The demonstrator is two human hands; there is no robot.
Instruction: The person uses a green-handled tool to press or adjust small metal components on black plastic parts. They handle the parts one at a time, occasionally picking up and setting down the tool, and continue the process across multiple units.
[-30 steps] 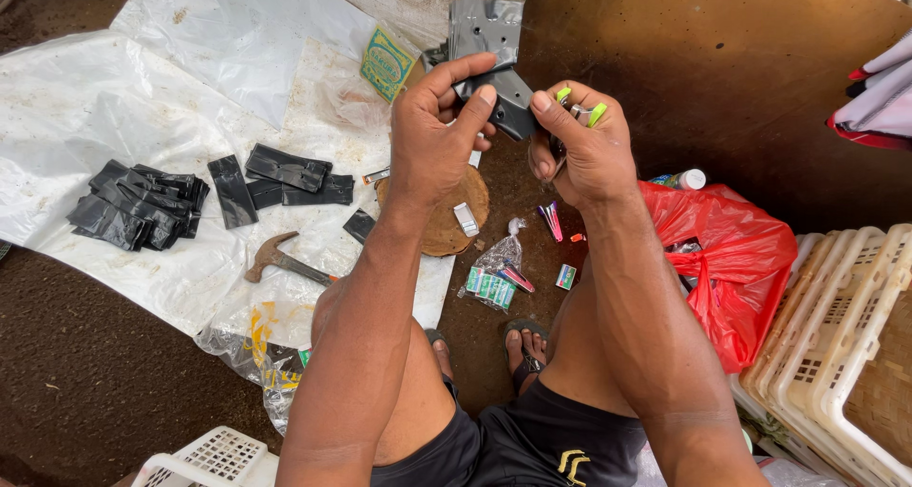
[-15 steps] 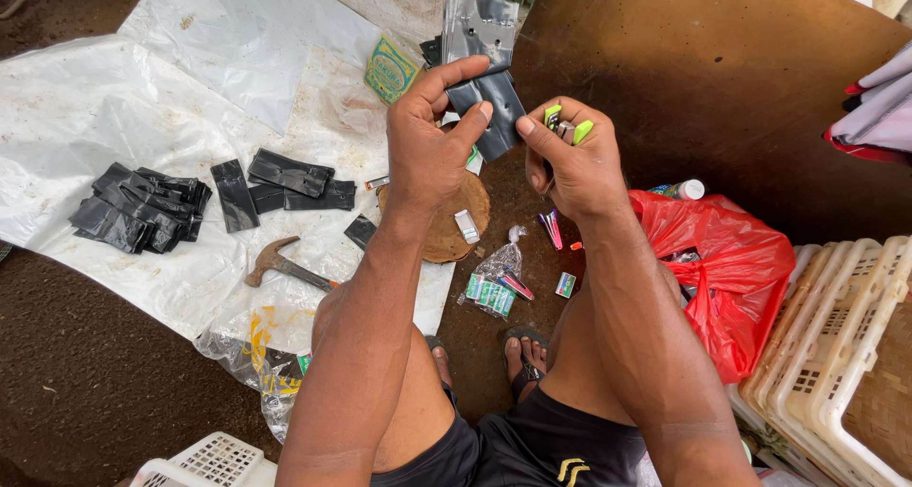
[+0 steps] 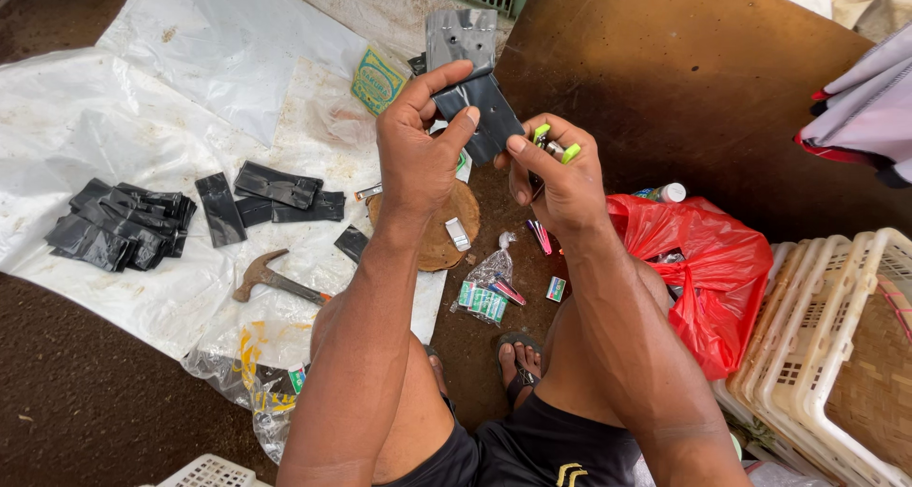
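My left hand (image 3: 418, 154) pinches a dark, shiny plastic strip (image 3: 475, 78) between thumb and fingers, holding it up in front of me. My right hand (image 3: 560, 178) grips a small tool with yellow-green tips (image 3: 556, 145) close against the strip's lower right edge. Below both hands a round wooden block (image 3: 446, 235) lies on the ground with a small pale piece on it.
Black strips lie in a pile (image 3: 114, 226) and singly (image 3: 275, 188) on a white plastic sheet (image 3: 190, 78). A hammer (image 3: 271, 278), a green packet (image 3: 380, 78), a small clear bag (image 3: 486, 283), a red bag (image 3: 708, 268) and pale baskets (image 3: 836, 344) surround me.
Both hands have risen slightly with the strip and the tool. The right hand has drawn closer to the strip's edge.
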